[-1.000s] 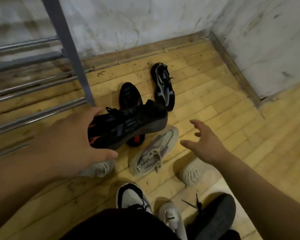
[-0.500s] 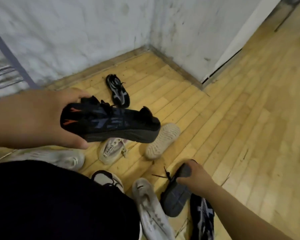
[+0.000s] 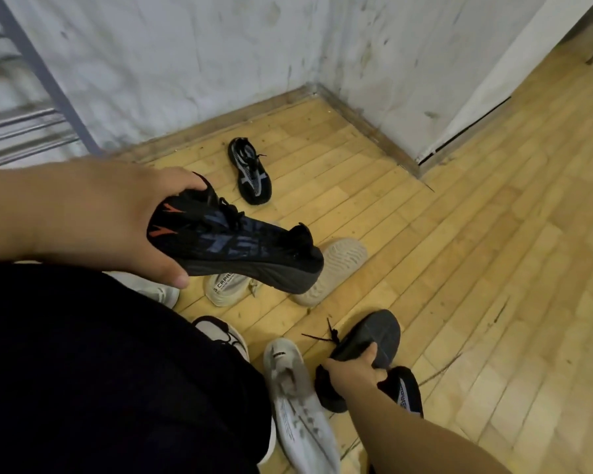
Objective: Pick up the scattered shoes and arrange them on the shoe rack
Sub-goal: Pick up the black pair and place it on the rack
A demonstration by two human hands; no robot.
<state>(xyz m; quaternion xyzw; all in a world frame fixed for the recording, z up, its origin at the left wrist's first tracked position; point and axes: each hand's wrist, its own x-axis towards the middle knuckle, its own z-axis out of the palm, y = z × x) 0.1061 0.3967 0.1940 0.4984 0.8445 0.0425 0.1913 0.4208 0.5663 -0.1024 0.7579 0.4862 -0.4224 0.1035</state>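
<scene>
Hands work apart: left hand held out front, clamped on black sneaker w/ orange marks, raised over pale shoes on floor, while right hand reaches down low, gripping dark grey shoe sole-up, shoe rack at far left.

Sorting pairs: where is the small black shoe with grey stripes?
The small black shoe lies alone on the wooden floor near the wall corner, beyond the black sneaker held in the left hand.

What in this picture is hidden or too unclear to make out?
- Shoe rack: cut off by the left edge, blurred.
- Beige shoe: partly behind the black shoe in the left hand.
- Dark shoe: right hand covers its middle.
</scene>
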